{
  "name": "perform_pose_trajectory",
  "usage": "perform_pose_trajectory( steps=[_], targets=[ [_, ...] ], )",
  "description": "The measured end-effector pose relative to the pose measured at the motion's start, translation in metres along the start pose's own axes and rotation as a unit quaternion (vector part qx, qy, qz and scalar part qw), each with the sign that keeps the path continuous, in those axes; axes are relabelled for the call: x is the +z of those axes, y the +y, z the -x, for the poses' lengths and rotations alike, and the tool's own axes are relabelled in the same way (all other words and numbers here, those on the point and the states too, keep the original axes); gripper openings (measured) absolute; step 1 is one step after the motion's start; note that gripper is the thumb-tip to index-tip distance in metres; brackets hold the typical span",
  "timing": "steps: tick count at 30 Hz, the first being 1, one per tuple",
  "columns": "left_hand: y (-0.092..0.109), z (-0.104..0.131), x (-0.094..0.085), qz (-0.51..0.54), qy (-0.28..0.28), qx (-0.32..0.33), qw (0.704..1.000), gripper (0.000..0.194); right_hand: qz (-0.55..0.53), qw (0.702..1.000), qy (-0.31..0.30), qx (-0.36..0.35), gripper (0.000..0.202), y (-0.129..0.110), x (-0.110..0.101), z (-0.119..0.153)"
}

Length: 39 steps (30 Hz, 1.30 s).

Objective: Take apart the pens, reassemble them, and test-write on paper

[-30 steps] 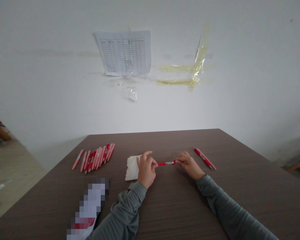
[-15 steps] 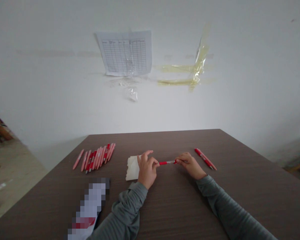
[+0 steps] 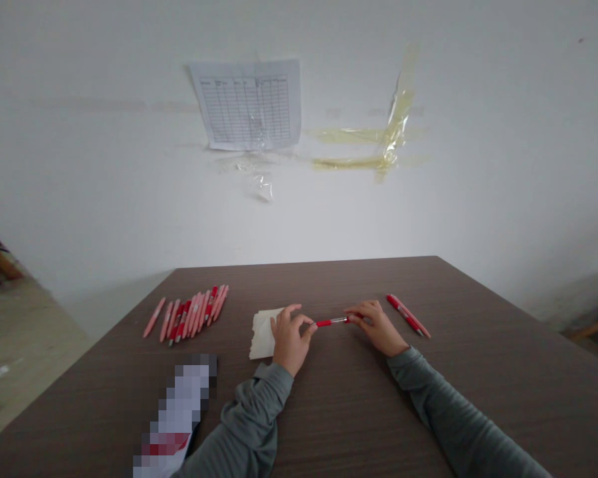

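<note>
A red pen with a clear middle (image 3: 331, 322) is held level above the brown table, between my two hands. My left hand (image 3: 292, 338) pinches its left end between thumb and finger. The right end is in the fingertips of my right hand (image 3: 376, 326), which partly hide it. Just behind my left hand lies a torn cream paper (image 3: 262, 335), partly covered by the fingers. To the right of my right hand, a red pen and a pink pen (image 3: 408, 315) lie side by side, slanting.
Several pink and red pens (image 3: 194, 315) lie in a row at the left of the table (image 3: 339, 418). Nearer me at the left is a pixelated white and red object (image 3: 179, 411). A printed sheet (image 3: 249, 105) is taped to the wall behind.
The pen's right end is tilted slightly higher, and the fingers of my right hand have shifted a little on it. The whole view has moved very slightly.
</note>
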<state>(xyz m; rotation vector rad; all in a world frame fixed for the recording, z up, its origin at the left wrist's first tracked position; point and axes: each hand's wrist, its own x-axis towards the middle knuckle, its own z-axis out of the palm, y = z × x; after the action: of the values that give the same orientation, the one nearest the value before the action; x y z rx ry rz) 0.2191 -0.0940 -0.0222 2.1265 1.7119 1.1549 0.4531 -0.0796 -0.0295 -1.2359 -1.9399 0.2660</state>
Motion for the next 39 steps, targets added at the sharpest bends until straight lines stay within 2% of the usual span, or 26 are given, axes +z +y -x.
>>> perform_pose_trajectory(
  steps=[5,10,13,18,23,25,27,28,30,32,37,39],
  targets=[
    [-0.001,0.000,0.001,0.000,0.006,0.014,1.000,0.011,-0.020,0.999,0.013,0.024,0.036,0.001,-0.001,-0.002],
    [-0.001,-0.001,-0.001,0.002,0.014,0.044,0.999,0.009,-0.155,0.981,0.008,0.112,0.037,0.004,0.001,-0.003],
    [0.000,-0.001,-0.003,0.003,0.020,0.053,0.998,0.009,-0.246,0.954,0.028,0.171,0.040,0.004,0.003,-0.003],
    [0.003,0.002,-0.004,0.001,0.014,0.064,0.998,0.011,-0.358,0.904,0.086,0.219,0.041,0.001,0.004,-0.004],
    [0.005,0.006,-0.004,-0.029,-0.019,0.080,0.996,0.011,-0.503,0.817,0.118,0.257,0.037,-0.004,0.004,-0.006],
    [0.003,0.009,-0.006,-0.063,-0.036,0.075,0.995,0.016,-0.543,0.786,0.132,0.263,0.036,-0.003,0.002,-0.007],
    [-0.002,0.013,-0.007,-0.111,-0.054,0.052,0.991,0.028,-0.565,0.775,0.132,0.251,0.036,0.000,-0.001,-0.007],
    [-0.004,0.015,-0.008,-0.137,-0.063,0.039,0.988,0.033,-0.565,0.779,0.128,0.241,0.036,0.002,-0.003,-0.007],
    [-0.011,0.019,-0.010,-0.183,-0.077,0.016,0.980,0.040,-0.537,0.808,0.121,0.210,0.038,0.006,-0.007,-0.007],
    [-0.016,0.022,-0.012,-0.218,-0.080,0.000,0.973,0.043,-0.542,0.808,0.125,0.194,0.033,0.010,-0.012,-0.007],
    [-0.023,0.021,-0.014,-0.253,-0.091,-0.036,0.962,0.049,-0.610,0.756,0.124,0.203,0.032,0.013,-0.022,-0.008],
    [-0.022,0.021,-0.015,-0.261,-0.107,-0.044,0.959,0.051,-0.649,0.719,0.122,0.216,0.029,0.011,-0.024,-0.008]
  ],
)
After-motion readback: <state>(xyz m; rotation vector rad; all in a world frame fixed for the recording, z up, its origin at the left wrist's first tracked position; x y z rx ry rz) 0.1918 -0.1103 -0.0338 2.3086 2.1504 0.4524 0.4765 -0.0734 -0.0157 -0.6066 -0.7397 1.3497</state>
